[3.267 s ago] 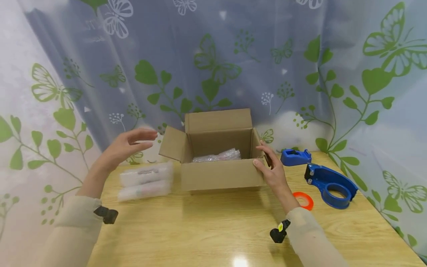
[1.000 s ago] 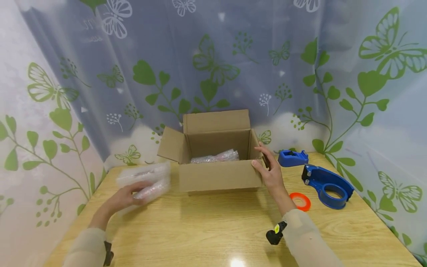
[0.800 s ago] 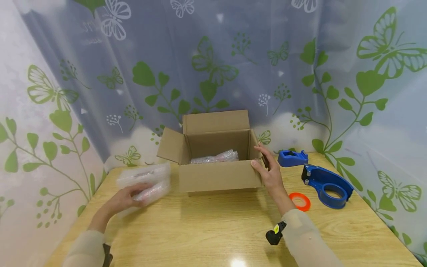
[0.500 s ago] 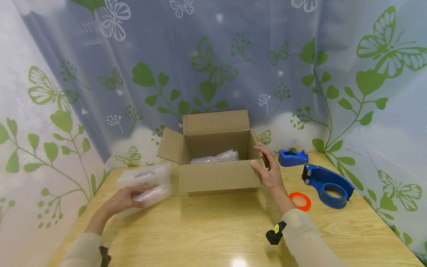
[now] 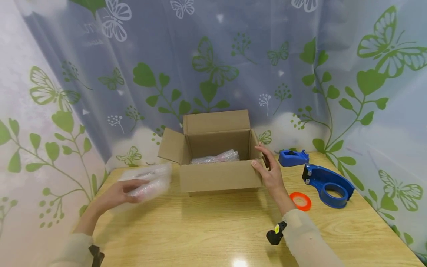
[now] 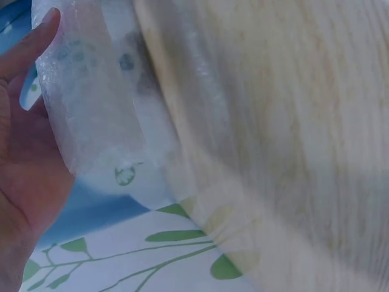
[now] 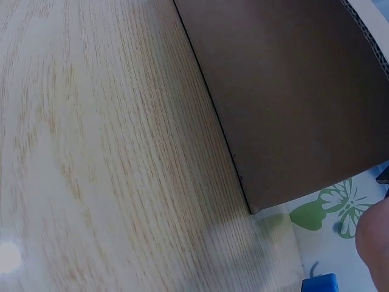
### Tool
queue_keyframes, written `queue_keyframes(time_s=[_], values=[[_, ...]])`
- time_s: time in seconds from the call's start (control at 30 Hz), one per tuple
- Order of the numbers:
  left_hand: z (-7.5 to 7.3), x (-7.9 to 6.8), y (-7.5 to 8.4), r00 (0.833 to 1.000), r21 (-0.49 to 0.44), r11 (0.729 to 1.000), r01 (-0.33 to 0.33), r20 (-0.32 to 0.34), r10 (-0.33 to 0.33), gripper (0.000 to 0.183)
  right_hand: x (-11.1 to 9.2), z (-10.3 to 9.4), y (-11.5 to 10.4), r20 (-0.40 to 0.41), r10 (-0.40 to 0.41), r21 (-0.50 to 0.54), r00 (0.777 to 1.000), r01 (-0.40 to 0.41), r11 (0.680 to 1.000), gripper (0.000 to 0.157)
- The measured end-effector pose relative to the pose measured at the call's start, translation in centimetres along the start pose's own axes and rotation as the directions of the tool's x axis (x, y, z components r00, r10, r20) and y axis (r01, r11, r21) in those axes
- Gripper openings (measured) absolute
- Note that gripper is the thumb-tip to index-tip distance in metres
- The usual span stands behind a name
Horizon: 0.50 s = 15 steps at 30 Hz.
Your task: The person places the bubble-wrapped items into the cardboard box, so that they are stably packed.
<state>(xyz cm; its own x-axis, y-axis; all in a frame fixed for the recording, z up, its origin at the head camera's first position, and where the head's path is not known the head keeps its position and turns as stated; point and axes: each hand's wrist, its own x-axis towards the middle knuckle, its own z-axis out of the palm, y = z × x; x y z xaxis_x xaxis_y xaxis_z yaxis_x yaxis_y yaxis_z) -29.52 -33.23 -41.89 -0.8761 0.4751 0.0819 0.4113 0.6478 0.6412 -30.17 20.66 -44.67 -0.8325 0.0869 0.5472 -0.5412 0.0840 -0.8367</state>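
My left hand (image 5: 115, 193) holds a clear bubble-wrapped package (image 5: 151, 190) between thumb and fingers, left of the box. What is inside the wrap is a pinkish blur. Behind it lies a second wrapped package (image 5: 141, 172), partly covered. In the left wrist view, the held package (image 6: 91, 103) leans along the palm. An open cardboard box (image 5: 220, 178) stands at the middle, with another bubble-wrapped package (image 5: 217, 158) inside. The right hand (image 5: 271, 174) grips the box's right front corner, thumb on the front flap; the right wrist view shows the box's side (image 7: 285, 103).
Right of the box sit a blue desktop tape dispenser (image 5: 293, 158), a larger blue tape dispenser (image 5: 330, 187) and a red-orange tape roll (image 5: 301, 201). The box's left flap (image 5: 171, 145) and back flap (image 5: 217, 121) stand raised. A patterned curtain (image 5: 213, 55) hangs behind the wooden table (image 5: 200, 230).
My left hand has come down from the air beside the box, taken hold of the front package, and raised it slightly. The right hand stays on the box.
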Motion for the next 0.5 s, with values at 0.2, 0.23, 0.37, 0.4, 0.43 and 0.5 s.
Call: queue_keyframes(time_s=[0.2, 0.23, 0.37, 0.4, 0.43, 0.5], values=[[-1.7, -0.2, 1.3, 1.000, 0.010, 1.000, -0.024, -0.019, 0.025, 0.059, -0.3, 0.2, -1.9, 0.006, 0.015, 0.007, 1.000, -0.015, 1.000, 0.049], [-2.1, -0.2, 1.5, 0.999, -0.006, 0.999, -0.033, -0.013, 0.032, 0.060, -0.3, 0.2, -2.0, 0.007, 0.017, 0.008, 1.000, -0.017, 1.000, 0.049], [-3.4, -0.7, 2.5, 0.999, 0.001, 1.000, -0.016, -0.028, 0.016, 0.061, -0.2, 0.1, -1.2, 0.004, 0.015, -0.002, 1.000, -0.015, 1.000, 0.049], [-3.7, -0.9, 2.7, 0.999, 0.014, 1.000, -0.010, -0.033, 0.010, 0.062, -0.1, 0.0, -0.6, 0.003, 0.012, 0.000, 1.000, -0.012, 1.000, 0.049], [-4.0, -1.1, 2.9, 0.999, 0.027, 1.000, 0.000, -0.038, 0.001, 0.062, 0.0, 0.0, 0.1, 0.002, 0.006, 0.002, 1.000, -0.006, 1.000, 0.049], [-4.5, -1.4, 3.3, 0.999, 0.044, 0.999, 0.007, -0.050, -0.005, 0.062, 0.0, 0.0, 0.3, 0.003, 0.002, 0.000, 1.000, -0.002, 1.000, 0.048]])
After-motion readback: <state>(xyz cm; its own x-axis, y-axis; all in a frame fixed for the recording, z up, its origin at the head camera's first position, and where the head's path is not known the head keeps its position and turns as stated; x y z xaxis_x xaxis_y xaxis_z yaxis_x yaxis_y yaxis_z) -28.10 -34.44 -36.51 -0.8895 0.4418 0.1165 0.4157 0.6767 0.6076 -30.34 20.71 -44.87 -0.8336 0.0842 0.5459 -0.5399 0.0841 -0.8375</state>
